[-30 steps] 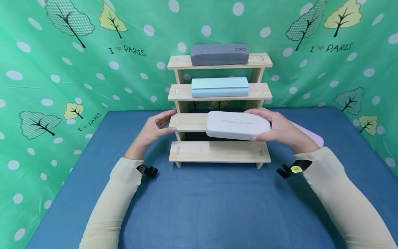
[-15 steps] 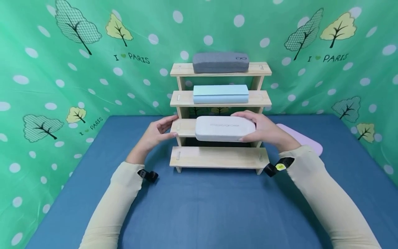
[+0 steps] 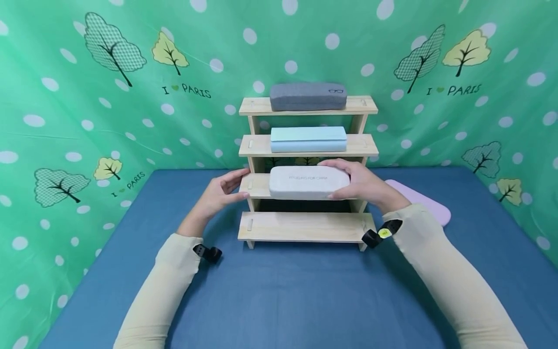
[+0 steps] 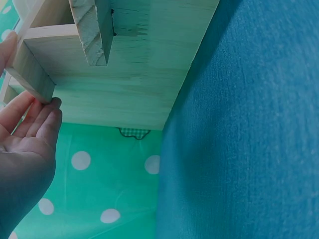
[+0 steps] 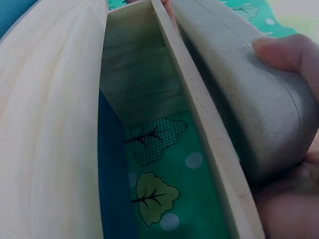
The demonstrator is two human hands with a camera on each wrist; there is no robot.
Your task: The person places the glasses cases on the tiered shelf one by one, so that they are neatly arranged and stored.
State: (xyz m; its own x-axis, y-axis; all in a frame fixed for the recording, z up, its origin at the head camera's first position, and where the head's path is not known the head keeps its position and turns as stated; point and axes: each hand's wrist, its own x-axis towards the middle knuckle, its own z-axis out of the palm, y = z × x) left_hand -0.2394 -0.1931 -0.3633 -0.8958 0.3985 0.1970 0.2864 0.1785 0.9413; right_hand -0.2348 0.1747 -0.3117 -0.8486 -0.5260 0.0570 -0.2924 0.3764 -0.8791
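Observation:
My right hand (image 3: 355,180) grips the right end of a white glasses case (image 3: 305,182), thumb in front and fingers over the back. The case lies lengthwise at the second-lowest board of a stepped wooden display rack (image 3: 305,228). In the right wrist view, the case (image 5: 249,84) sits close over the board's edge, and a dark gap shows beneath it. At the rack's left side, my left hand (image 3: 220,194) holds the end of that same board between thumb and fingers. The left wrist view shows its fingers (image 4: 47,122) against the wood.
A grey glasses case (image 3: 308,97) rests on the top board, and a light blue one (image 3: 308,139) on the board below. A lilac case (image 3: 420,202) lies on the blue cloth (image 3: 279,295) to the right, partly behind my right arm. Green patterned fabric (image 3: 209,131) hangs behind the rack.
My right hand has carried the white case left, onto line with the cases above. The left hand keeps its hold on the rack. The head view has tilted up slightly.

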